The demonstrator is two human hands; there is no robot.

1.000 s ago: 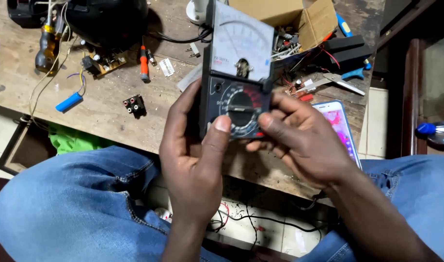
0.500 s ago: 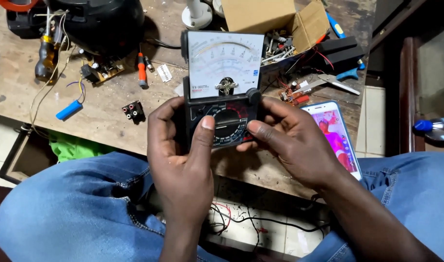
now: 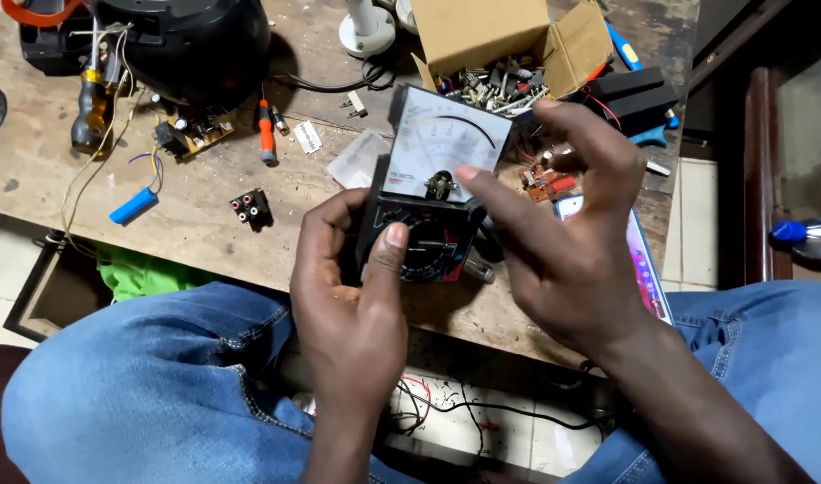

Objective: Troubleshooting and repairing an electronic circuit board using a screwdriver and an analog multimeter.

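An analog multimeter (image 3: 428,175), black with a white dial face and a round selector knob, is held above the wooden workbench (image 3: 195,242). My left hand (image 3: 352,305) grips its lower left side, thumb resting beside the selector knob. My right hand (image 3: 567,242) hovers just right of the meter with fingers spread, the index fingertip close to the small adjuster under the dial face. The right hand holds nothing.
An open cardboard box (image 3: 509,40) of small metal parts sits at the back. A black round appliance (image 3: 191,45), circuit board (image 3: 191,134), orange screwdriver (image 3: 265,130), blue capacitor (image 3: 133,204), black connector block (image 3: 252,208) and a phone (image 3: 643,269) lie about.
The right hand has let go of the meter's selector area and lifted to the right, fingers spreading. The meter has tilted and shifted slightly in the left hand.
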